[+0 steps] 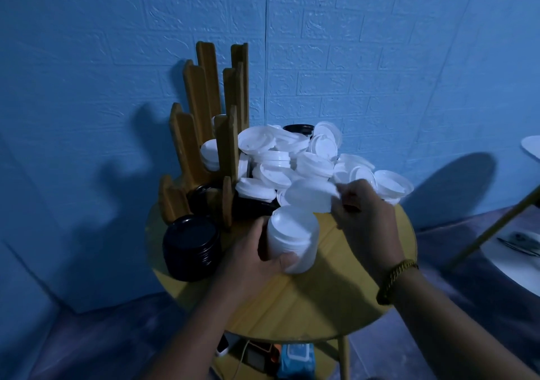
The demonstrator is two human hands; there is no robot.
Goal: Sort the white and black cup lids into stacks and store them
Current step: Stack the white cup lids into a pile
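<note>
Left hand (257,252) grips white stack (292,238); right hand (365,219) pinches lid (309,197); rack (191,137) holds lids (210,154).

We note white lids (292,160) of thin, smooth plastic with a dull finish; black lids (191,248) of glossier plastic. Rack (201,93) is matt bare wood, table (321,306) smooth with a low sheen. Wall (380,58) is rough, embossed like brick; bracelet (394,280) looks like braided cord.

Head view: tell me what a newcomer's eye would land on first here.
The heap of loose white lids at the back of the round yellow table draws the eye first. In front of it the left hand grips a stack of white lids while the right hand pinches a single white lid. A stack of black lids stands at the table's left edge, beside a wooden rack.
</note>
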